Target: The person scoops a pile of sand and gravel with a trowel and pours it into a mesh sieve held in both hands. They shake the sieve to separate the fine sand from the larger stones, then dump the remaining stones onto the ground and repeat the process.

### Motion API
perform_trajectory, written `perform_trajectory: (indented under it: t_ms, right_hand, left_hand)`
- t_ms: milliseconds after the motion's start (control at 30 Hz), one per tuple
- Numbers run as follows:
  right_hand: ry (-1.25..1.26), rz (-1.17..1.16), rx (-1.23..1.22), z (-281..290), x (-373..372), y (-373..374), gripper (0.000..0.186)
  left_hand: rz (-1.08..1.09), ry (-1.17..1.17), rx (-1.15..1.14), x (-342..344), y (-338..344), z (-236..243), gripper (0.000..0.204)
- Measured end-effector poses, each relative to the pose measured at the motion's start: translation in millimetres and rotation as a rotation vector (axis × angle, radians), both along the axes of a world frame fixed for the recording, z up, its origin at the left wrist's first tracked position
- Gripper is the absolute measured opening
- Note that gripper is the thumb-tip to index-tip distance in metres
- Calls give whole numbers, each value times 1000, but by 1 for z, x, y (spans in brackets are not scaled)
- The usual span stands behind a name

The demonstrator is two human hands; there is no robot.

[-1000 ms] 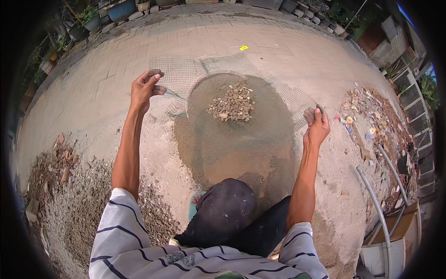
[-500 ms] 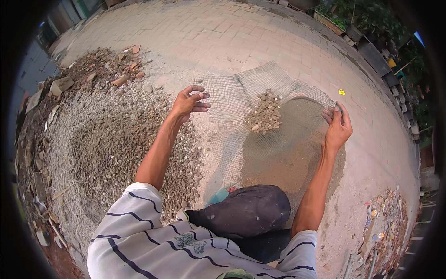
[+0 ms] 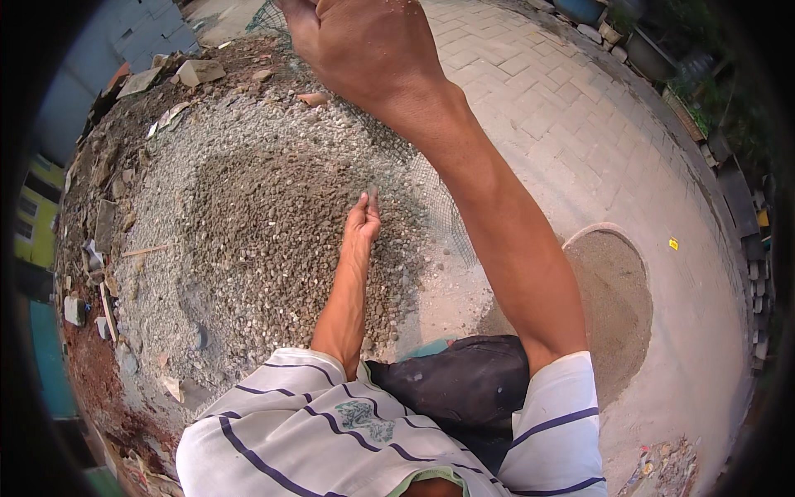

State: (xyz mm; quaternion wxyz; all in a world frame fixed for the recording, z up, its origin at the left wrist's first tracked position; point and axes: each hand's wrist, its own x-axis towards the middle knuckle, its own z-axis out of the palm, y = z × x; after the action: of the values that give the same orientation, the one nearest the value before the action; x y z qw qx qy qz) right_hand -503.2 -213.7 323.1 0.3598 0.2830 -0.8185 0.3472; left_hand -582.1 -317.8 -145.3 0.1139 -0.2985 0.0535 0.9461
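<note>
Close in front of me at the top, my right hand (image 3: 377, 50) is closed in a fist, its fingertips cut off by the picture's edge. A greenish wire mesh (image 3: 443, 207) hangs from it, steeply tilted over the gravel heap (image 3: 273, 224) and partly hidden behind my forearm. Lower down, over the heap's right side, my left hand (image 3: 363, 219) pinches the mesh's near edge; its fingertips are slightly blurred. No separate pile of stones shows on the mesh. Fine brown sand (image 3: 613, 290) lies to the right, edged by a pale curved rim.
Broken bricks and rubble (image 3: 199, 73) border the heap at the far left. Brick paving (image 3: 530, 91) stretches away ahead. Planters and blocks (image 3: 733, 199) line the right side, and scattered litter (image 3: 662, 468) lies at the lower right. My bent knee (image 3: 451, 373) is beside the sand.
The mesh has swung left from above the sand to over the gravel heap and tilted up. My right hand has risen and crossed leftward; the stones on the mesh are no longer visible there.
</note>
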Motion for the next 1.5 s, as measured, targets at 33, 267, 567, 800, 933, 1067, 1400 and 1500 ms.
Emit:
perform_trajectory:
  t_ms: [33,267,567,800,933,1067,1400,1500]
  right_hand:
    - [37,-9,53,-3,-5,-20,13]
    - [271,82,3,-52,22,-52,15]
    - [379,162,-84,-55,32,-15,15]
    - [377,79,-81,-29,52,38,25]
    - [296,92,-247,-20,61,76,23]
    - [263,237,-406,-8,74,114,22]
    - [123,121,-880,-25,162,226,25]
    - [179,-133,-964,-46,237,275,26]
  left_hand:
    - [43,10,46,-7,4,-1,38]
    - [170,181,275,-68,-20,51,42]
    - [163,312,312,-104,-72,89,46]
    - [83,316,126,-107,-77,99,50]
    - [5,357,-367,-105,-103,108,73]
    - [-73,479,-513,-121,-103,127,79]
    - [-325,824,-447,-102,15,192,69]
    - [-473,1013,-427,-79,96,197,64]
